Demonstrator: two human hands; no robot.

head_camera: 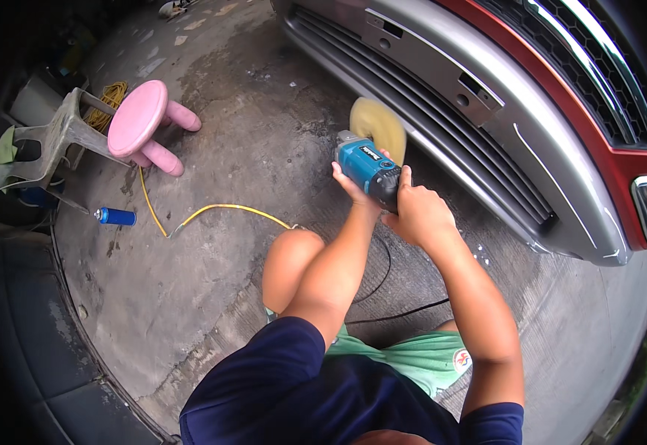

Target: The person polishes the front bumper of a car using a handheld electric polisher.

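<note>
A blue and black Makita power polisher (363, 161) is held between both my hands in front of the car. My left hand (354, 186) wraps under its blue body near the head. At the rear, my right hand (426, 214) grips the black handle, its inner fingers hidden. The yellowish round polishing pad (376, 122) looks blurred, and its far edge overlaps the lower lip of the grey front bumper (440, 89); whether they touch I cannot tell. Slatted openings run along the bumper, with a red panel (590, 122) and a dark grille (596, 61) above.
On the left stand a pink round stool (138, 119) and a worn plastic chair (73, 125). A blue spray can (116, 216) lies on the concrete floor (151, 283). A yellow cord (217, 206) reaches my knee; a black cable (395, 317) passes between my legs.
</note>
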